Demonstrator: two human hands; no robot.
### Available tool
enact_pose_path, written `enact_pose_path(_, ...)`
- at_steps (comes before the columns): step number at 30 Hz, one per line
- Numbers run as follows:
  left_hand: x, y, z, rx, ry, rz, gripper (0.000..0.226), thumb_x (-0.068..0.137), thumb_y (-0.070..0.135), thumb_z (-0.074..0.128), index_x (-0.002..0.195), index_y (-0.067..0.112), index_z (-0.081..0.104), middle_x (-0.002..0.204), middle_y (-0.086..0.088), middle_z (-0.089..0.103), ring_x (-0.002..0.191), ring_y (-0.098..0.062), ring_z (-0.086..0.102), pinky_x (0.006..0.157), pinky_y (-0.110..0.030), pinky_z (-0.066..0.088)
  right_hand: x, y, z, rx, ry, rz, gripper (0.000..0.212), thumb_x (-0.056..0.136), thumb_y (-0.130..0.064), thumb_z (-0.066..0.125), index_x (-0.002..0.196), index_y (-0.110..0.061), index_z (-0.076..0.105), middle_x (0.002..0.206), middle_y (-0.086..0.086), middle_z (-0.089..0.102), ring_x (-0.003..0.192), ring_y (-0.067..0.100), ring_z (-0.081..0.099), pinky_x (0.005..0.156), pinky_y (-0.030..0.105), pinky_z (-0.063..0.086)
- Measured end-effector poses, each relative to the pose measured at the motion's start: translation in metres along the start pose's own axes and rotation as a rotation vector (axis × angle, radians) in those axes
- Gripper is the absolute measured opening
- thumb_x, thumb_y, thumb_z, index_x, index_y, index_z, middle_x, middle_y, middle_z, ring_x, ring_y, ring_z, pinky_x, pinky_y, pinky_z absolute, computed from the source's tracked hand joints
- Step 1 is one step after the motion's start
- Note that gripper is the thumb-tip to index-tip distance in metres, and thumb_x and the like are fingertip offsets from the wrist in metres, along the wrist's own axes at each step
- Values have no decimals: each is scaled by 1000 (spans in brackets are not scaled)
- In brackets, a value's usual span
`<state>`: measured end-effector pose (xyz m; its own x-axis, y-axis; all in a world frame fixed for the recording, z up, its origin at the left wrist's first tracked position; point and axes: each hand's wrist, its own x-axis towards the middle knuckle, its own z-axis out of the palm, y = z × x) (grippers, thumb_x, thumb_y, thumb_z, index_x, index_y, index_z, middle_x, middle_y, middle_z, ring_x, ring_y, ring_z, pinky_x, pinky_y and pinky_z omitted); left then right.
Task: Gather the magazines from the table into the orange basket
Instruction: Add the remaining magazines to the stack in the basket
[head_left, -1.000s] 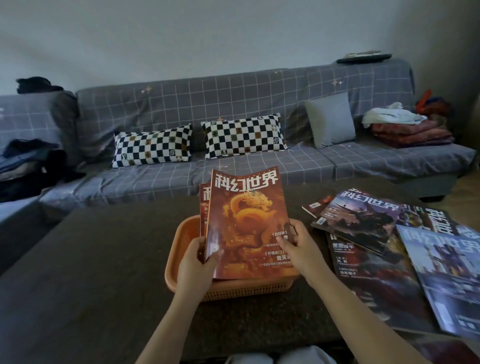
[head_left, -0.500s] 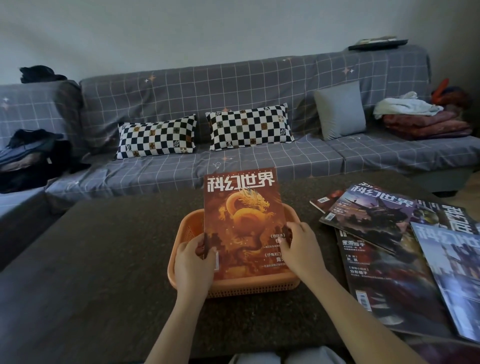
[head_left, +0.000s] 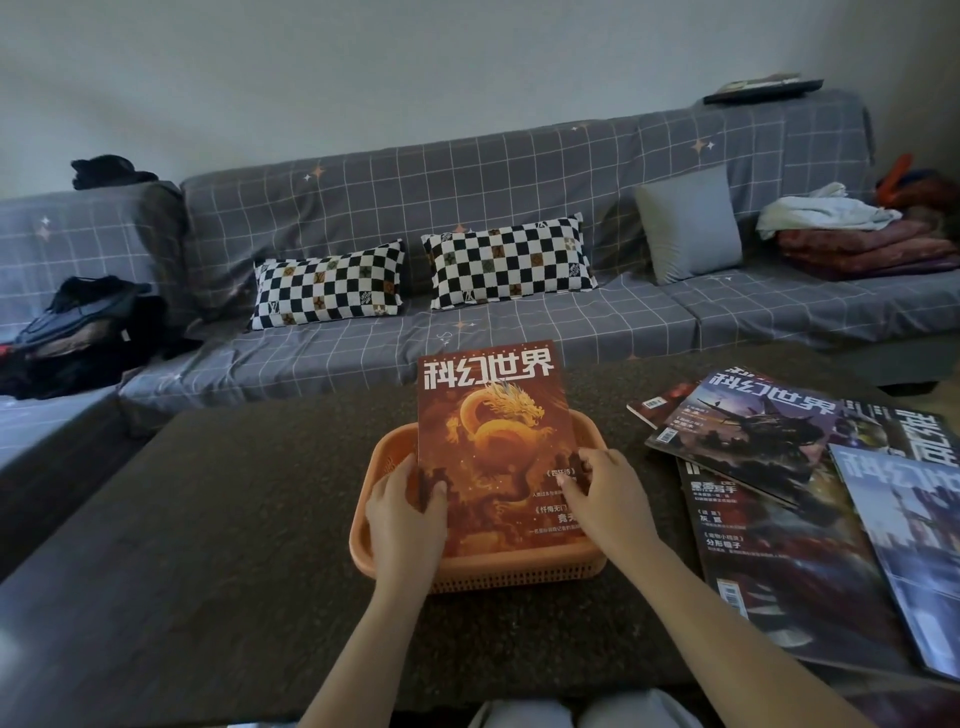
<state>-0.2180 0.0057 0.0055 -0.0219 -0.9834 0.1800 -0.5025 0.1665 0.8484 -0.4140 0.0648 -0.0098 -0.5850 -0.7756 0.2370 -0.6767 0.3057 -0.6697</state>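
Note:
An orange magazine (head_left: 493, 415) with a golden dragon cover lies in the orange basket (head_left: 498, 569) at the middle of the dark table, its top end sticking out over the far rim. My left hand (head_left: 402, 512) grips its left edge, thumb on the cover. Curled fingers of my right hand (head_left: 605, 493) rest on the cover near its right edge. Whether another magazine lies beneath is hidden. Several dark-covered magazines (head_left: 753, 441) are spread on the table to the right of the basket, overlapping each other.
The dark table (head_left: 208, 545) stretches left of the basket. Behind it runs a grey checked sofa (head_left: 519, 171) with two checkerboard pillows (head_left: 327, 286), a grey cushion (head_left: 688, 223), folded blankets (head_left: 857, 244) at right and dark bags (head_left: 78, 327) at left.
The orange magazine has been lowered from a raised, tilted hold down into the basket. Both hands moved down with it and stay on it.

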Motion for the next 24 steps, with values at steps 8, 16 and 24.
enact_pose_path(8,-18,42,35,-69,-163,160,45,91,31,62,134,33,48,141,8,42,123,-12,47,97,-34,48,-8,20,-40,182,72,-31,39,89,-31,58,126,-18,52,116,0,54,88,2,53,74,14,43)
enact_pose_path(16,-20,103,123,-163,-464,134,41,93,26,59,133,30,50,135,6,54,116,-9,55,95,-28,49,7,76,-90,154,235,149,29,90,-28,57,117,-18,56,113,3,57,97,11,54,83,26,46)
enact_pose_path(24,-5,137,220,-47,-649,78,43,95,25,55,137,19,47,135,0,55,109,-8,56,76,-14,41,19,144,-103,54,342,397,30,90,-33,56,115,-16,58,121,9,56,113,24,48,97,39,40)
